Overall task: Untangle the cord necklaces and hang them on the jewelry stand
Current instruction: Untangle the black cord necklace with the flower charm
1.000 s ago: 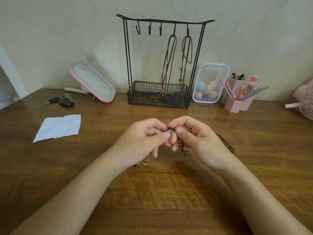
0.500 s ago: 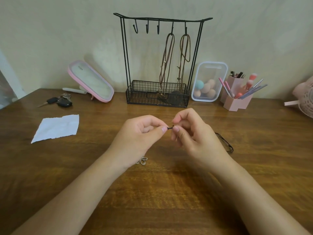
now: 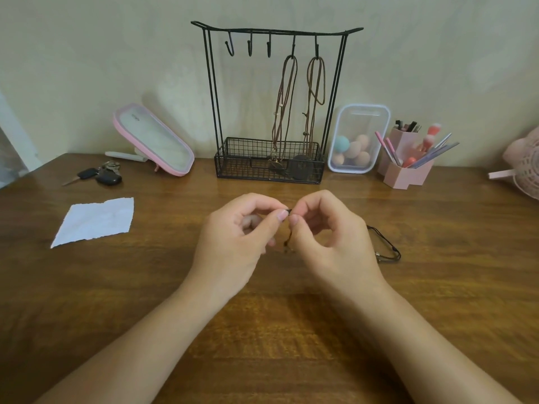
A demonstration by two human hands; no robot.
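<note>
3 left hooks (image 3: 250,48) free, tabletop (image 3: 175,272) open

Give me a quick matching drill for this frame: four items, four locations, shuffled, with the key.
Items:
1. black cord
2. brown necklaces
3. keys
4. paper scrap

Places:
A. hanging on the jewelry stand
B. far left of the table, near the pink mirror
C. pinched between left hand and right hand
D. flat on the table, left of the hands

Pairs: 1-C, 2-A, 3-B, 4-D
</note>
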